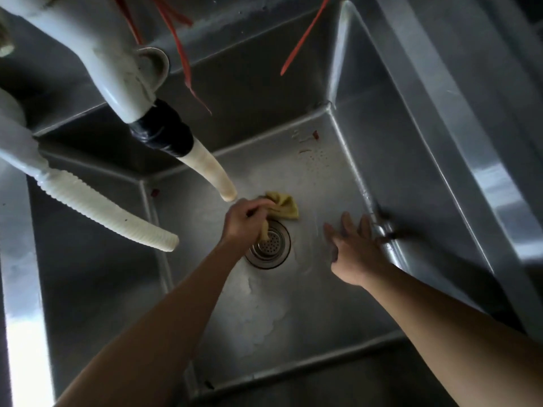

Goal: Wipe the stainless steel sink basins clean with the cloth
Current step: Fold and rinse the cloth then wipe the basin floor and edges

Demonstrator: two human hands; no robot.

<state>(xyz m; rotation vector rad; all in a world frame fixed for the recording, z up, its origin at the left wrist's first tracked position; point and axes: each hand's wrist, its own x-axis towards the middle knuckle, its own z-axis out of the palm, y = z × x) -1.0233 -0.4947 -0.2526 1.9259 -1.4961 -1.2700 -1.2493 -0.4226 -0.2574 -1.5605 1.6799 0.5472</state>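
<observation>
I look straight down into a deep stainless steel sink basin. My left hand is shut on a yellow cloth, bunched just above the round perforated drain strainer; one end of the cloth hangs below my fist over the strainer. My right hand is open with its fingers spread, flat over the basin floor close to the right wall. The floor shows whitish smears near its front and small red specks at its far right corner.
A white pipe with black tape and a cream hose tip hangs over the basin at left. A ribbed white hose crosses the left wall. Red strings dangle from above. A wide steel rim borders the right side.
</observation>
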